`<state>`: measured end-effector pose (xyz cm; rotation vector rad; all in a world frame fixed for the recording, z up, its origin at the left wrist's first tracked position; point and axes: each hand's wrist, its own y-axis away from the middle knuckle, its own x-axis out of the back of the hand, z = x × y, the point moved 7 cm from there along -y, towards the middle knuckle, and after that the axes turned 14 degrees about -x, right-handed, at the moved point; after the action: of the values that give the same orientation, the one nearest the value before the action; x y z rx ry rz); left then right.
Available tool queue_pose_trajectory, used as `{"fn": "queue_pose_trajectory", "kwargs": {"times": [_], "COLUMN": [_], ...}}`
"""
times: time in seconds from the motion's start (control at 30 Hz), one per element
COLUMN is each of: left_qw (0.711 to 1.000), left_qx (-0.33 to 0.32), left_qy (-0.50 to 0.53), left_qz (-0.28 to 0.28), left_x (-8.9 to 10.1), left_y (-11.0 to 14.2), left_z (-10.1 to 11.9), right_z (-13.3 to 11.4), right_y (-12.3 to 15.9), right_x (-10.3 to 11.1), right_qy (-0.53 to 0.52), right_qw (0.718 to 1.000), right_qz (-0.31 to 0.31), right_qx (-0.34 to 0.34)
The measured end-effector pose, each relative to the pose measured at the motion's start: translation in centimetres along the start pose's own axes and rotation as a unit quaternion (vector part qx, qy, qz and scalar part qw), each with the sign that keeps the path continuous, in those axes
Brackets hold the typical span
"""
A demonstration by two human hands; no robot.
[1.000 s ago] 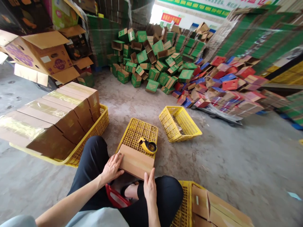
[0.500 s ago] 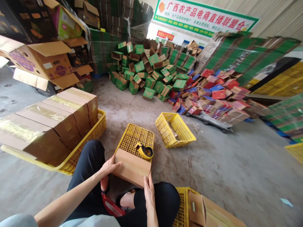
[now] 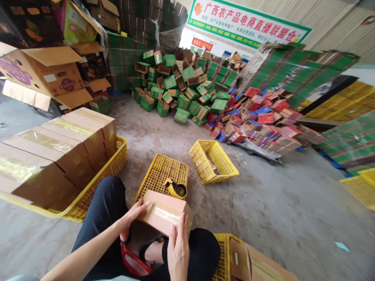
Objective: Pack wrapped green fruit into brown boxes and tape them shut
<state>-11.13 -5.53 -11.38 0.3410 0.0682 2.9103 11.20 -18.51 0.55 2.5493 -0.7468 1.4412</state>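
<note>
Two hands: you are holding the carton (image 3: 164,210) between them, both touching it, neither one nearer.
Left hand (image 3: 134,214): is gripping the left end, thumb on top, its other fingers mostly hidden.
Right hand (image 3: 179,248): is pressing straightened fingers against the right end.
Long axis: the carton is lying crosswise from hand to hand, a shiny tape strip (image 3: 167,216) running along its top.
Tape dispenser (image 3: 174,188): is sitting just beyond the carton, on the yellow crate (image 3: 159,171).
Banner (image 3: 249,21): is showing 广西农产品电商直播联盟仓 in red, the smaller lines blurring.
Open box (image 3: 57,76): is standing at your far left, carrying purple print you cannot make out.
</note>
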Motion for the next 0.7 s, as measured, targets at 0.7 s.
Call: {"fn": "queue_pose_trajectory", "kwargs": {"times": [0.7], "left_qw": [0.980], "left_qx": [-0.195], "left_qy": [0.016], "left_qz": [0.035], "left_x": [2.2], "left_y": [2.4], "left_z": [12.9], "right_z": [-16.3], "right_y": [-6.2], "right_x": [-1.1], "right_qy": [0.046], "right_qw": [0.971], "right_qz": [-0.045], "right_qx": [0.230]}}
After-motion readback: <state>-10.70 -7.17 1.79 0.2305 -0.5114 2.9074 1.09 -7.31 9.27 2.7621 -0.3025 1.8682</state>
